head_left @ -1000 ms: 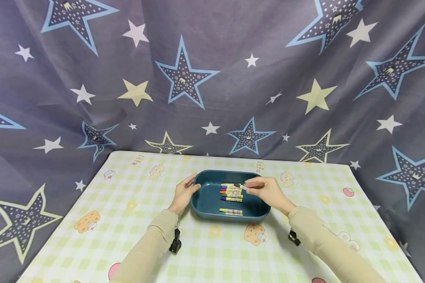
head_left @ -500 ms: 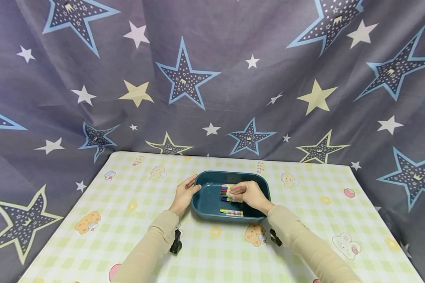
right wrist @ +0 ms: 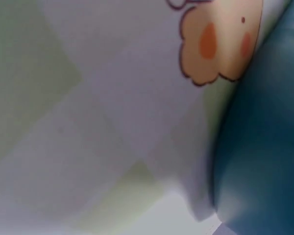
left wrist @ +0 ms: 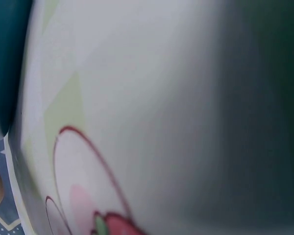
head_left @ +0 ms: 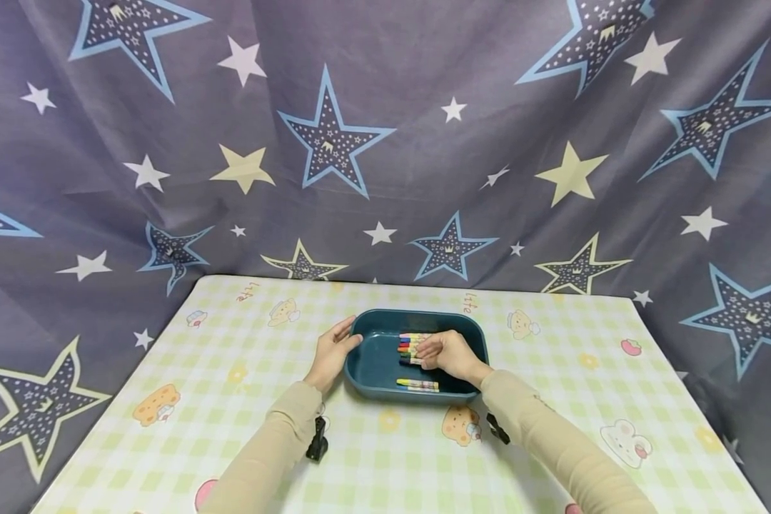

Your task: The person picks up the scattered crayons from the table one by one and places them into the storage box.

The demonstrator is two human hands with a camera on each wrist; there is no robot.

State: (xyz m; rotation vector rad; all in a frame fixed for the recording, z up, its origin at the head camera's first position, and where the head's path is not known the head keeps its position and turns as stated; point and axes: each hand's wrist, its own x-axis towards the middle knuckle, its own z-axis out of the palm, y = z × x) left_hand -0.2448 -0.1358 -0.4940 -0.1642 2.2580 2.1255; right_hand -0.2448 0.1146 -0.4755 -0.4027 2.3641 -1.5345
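A dark teal oblong plastic tray (head_left: 375, 391) stands on the table. My left hand (head_left: 329, 353) grips its left end, thumb over the rim and fingers along the outside. Inside lies a row of crayons (head_left: 406, 345) in several colours, side by side, tips to the left. A dark crayon (head_left: 408, 361) is at the row's near side. Apart from these, nearer the front wall, lie yellow-tipped crayons (head_left: 417, 385). Reaching in over the right front rim, my right hand (head_left: 452, 355) pinches at the right ends of the row, its fingers covering them.
The table is covered with a green and white checked cloth (head_left: 231, 421) with printed cartoon figures. Behind its far edge hangs a grey star-patterned curtain (head_left: 411, 164). Both wrist views show mostly cloth and the tray's outer wall (right wrist: 264, 147).
My right hand, which held a black-and-white crayon above the tray's right side, has moved left and down onto the row. My left hand has stayed on the tray.
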